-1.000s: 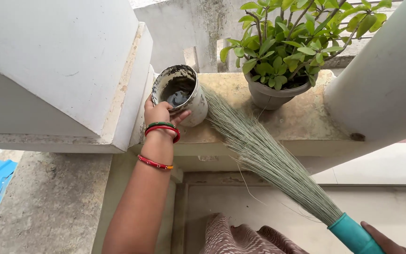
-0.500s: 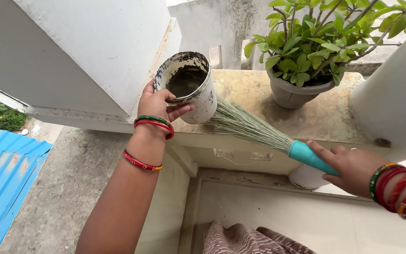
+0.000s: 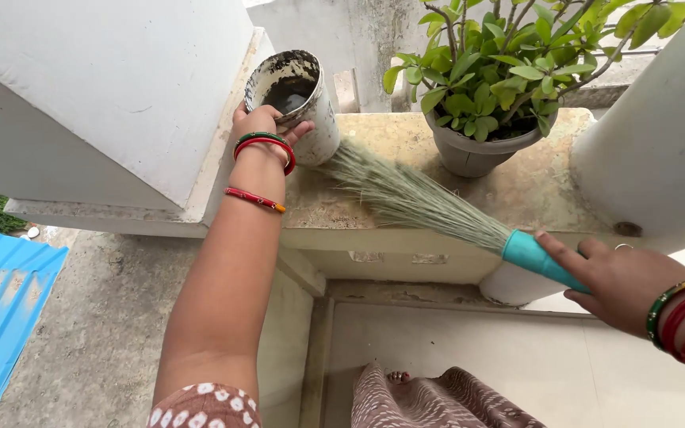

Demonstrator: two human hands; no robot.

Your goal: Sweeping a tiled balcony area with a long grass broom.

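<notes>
Tilted grimy pot (image 3: 295, 103), grass broom (image 3: 422, 202)

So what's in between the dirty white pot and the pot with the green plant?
In the head view, the broom's grassy bristles fan across the stone ledge between the dirty white pot and the plant pot, tips reaching the white one.

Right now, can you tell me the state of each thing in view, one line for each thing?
Left hand: gripping the rim of the white pot.
White pot: dirty, tilted, dark wet residue inside.
Right hand: fingers closed on the broom handle.
Broom: bristles lying spread on the ledge, tips under the white pot.
Potted plant: upright, green and leafy.
Ledge: stained.
</notes>
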